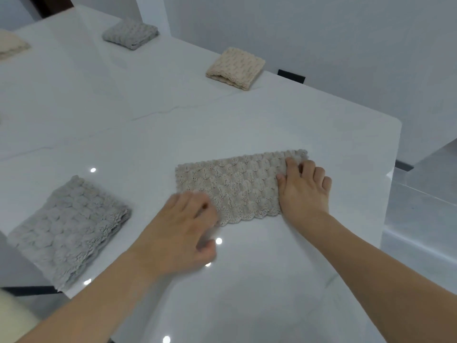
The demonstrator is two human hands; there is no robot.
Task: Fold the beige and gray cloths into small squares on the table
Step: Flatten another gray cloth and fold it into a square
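A beige cloth point(235, 186), folded into a long rectangle, lies on the white table point(173, 134) in front of me. My right hand point(304, 191) presses flat on its right end, fingers spread. My left hand point(180, 229) is at the cloth's lower left corner, blurred by motion; its fingers look loosely curled at the edge, and I cannot make out a grip. A folded gray cloth point(66, 231) sits at the near left edge of the table.
Further back lie a folded beige square point(235, 69) near the far right edge, a folded gray square point(131, 33) at the back, and part of another beige cloth point(11, 45) at far left. The table's right edge point(393, 169) drops off close to my right hand.
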